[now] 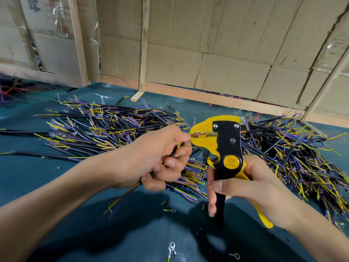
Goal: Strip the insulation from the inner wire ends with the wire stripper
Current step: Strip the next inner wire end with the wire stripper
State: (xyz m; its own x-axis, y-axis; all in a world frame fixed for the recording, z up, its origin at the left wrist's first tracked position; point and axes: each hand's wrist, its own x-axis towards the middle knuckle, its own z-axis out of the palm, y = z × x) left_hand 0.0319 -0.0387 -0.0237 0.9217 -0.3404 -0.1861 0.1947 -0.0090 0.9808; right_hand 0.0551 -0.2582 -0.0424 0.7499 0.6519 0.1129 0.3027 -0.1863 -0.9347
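Note:
My right hand (251, 188) grips the handles of a yellow and black wire stripper (224, 146), held upright with its jaws pointing left. My left hand (160, 157) holds a black cable (174, 153) and pinches its thin inner wire ends right at the jaws. The wire tips (200, 136) sit between the yellow jaws. The cable's other end (120, 198) trails out below my left wrist, showing yellow and purple inner wires.
Two big heaps of black cables with yellow and purple inner wires lie on the teal table (132, 224), one at the left (105, 127) and one at the right (294, 148). Ring terminals (171, 247) and insulation scraps lie near me. Cardboard walls stand behind.

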